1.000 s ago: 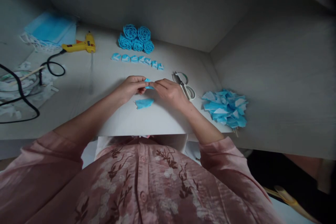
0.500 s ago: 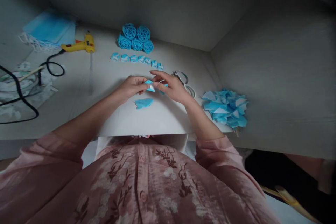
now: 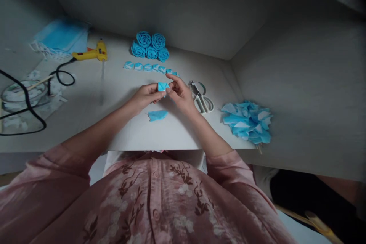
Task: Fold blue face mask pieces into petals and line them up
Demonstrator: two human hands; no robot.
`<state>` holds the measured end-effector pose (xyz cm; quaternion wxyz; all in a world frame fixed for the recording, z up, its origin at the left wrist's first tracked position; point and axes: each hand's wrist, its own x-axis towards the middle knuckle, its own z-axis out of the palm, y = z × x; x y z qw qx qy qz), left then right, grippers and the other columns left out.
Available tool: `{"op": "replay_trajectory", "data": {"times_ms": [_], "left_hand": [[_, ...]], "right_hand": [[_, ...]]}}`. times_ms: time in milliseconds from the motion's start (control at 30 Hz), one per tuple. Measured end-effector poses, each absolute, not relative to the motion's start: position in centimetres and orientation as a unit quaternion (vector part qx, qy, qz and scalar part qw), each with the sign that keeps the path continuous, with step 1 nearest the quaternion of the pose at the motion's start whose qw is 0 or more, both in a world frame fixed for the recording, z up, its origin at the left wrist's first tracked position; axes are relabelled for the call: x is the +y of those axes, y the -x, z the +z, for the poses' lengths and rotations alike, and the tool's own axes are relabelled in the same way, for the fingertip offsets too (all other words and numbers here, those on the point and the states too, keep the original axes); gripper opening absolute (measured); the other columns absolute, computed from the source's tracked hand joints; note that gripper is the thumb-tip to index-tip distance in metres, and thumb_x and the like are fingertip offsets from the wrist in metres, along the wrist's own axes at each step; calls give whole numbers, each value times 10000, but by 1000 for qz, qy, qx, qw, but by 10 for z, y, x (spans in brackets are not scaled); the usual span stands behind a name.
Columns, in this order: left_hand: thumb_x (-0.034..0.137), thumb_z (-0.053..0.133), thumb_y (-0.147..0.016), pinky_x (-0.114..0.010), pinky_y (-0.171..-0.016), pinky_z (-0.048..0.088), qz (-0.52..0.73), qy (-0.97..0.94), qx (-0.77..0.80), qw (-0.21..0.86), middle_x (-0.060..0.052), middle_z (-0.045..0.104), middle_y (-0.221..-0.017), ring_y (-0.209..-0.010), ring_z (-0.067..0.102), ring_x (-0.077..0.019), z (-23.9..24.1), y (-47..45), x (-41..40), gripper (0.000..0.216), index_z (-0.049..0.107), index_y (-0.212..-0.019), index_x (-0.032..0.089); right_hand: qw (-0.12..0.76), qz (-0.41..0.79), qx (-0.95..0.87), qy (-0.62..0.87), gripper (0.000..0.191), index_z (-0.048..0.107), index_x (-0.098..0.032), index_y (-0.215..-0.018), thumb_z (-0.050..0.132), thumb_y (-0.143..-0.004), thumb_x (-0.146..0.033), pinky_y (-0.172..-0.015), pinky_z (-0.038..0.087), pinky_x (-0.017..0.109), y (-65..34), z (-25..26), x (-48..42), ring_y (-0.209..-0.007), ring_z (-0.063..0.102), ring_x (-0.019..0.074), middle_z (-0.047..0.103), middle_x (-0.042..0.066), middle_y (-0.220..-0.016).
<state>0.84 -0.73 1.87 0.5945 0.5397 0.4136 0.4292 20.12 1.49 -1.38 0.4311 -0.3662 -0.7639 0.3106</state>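
Between my two hands is a small folded piece of blue fabric [image 3: 163, 86], like face-mask material. My left hand [image 3: 146, 95] pinches its left side between thumb and fingers. On the right side, my right hand [image 3: 180, 93] grips the lower corner with its thumb and a finger, while the index finger sticks up. A loose blue scrap [image 3: 157, 115] lies flat on the table just below my hands. Beyond them runs a row of several folded blue pieces [image 3: 147, 67], its right end partly behind my right fingers. Behind that row sit several rolled blue fabric roses [image 3: 151, 45].
Scissors [image 3: 201, 99] lie beside my right hand. A heap of blue-white scraps [image 3: 248, 121] rests by the right wall. Back left are a yellow glue gun [image 3: 90, 52] with a black cord and a stack of face masks [image 3: 61, 38]. A round dish [image 3: 25, 92] stands at left.
The piece has been folded over into a compact shape, its blue side now facing up. My right hand has turned and drawn in closer, uncovering more of the scissors. The view has shifted slightly.
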Motion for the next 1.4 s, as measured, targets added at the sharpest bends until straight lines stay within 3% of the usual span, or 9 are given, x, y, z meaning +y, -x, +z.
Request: {"op": "replay_trajectory", "data": {"times_ms": [167,333,600,767,900,1033,1267,1400], "left_hand": [[356,807,-687,-268,-597,368,447,-540,427,571,32,554,-632,-607,463,-109,13,-9,-6,221,700,-764,179],[379,803,-650,-263,-588,332,426,-560,428,566,31,554,-622,-610,449,-103,12,-10,-6,250,654,-683,181],[401,786,-700,-276,-584,323,437,-571,430,546,40,507,-556,-566,434,-103,10,-8,-4,268,628,-643,191],[362,785,-710,-277,-610,364,441,-571,418,552,23,561,-581,-587,477,-112,10,-7,-2,221,657,-666,188],[334,782,-714,-272,-606,364,447,-566,424,549,26,565,-585,-585,479,-109,9,-4,0,195,666,-675,183],[330,776,-721,-265,-588,335,454,-559,441,536,28,554,-568,-565,455,-98,7,-4,1,217,640,-643,181],[419,778,-750,-258,-575,358,454,-567,413,549,24,543,-583,-565,464,-93,8,-6,-2,304,625,-633,183],[401,804,-743,-250,-565,377,453,-548,417,567,25,574,-614,-561,476,-94,7,-5,0,247,688,-740,182]], "right_hand": [[427,346,-735,397,738,510,-204,-1549,383,-1058,-741,-853,606,336,-206,-12,11,-917,676,177,678,61,-1012],[438,422,-701,373,813,575,-221,-1480,648,-908,-794,-824,590,332,-204,-16,13,-863,660,171,689,37,-963],[479,481,-624,387,648,681,-286,-1365,827,-841,-638,-795,557,313,-200,-14,9,-777,601,145,672,-12,-871],[493,519,-589,375,625,716,-313,-1338,852,-818,-632,-857,599,333,-198,-15,8,-807,656,153,688,-24,-852],[476,547,-583,367,697,669,-307,-1427,769,-864,-707,-866,643,366,-204,-14,11,-838,700,172,735,-1,-894],[468,521,-606,377,725,639,-285,-1465,703,-904,-740,-875,659,407,-209,-11,12,-879,719,194,757,41,-985],[474,445,-656,383,724,635,-271,-1459,738,-890,-706,-883,617,381,-207,-18,15,-854,684,182,700,17,-931],[496,435,-648,380,713,641,-266,-1450,745,-889,-694,-860,611,368,-209,-20,18,-815,666,169,666,1,-903]]}}
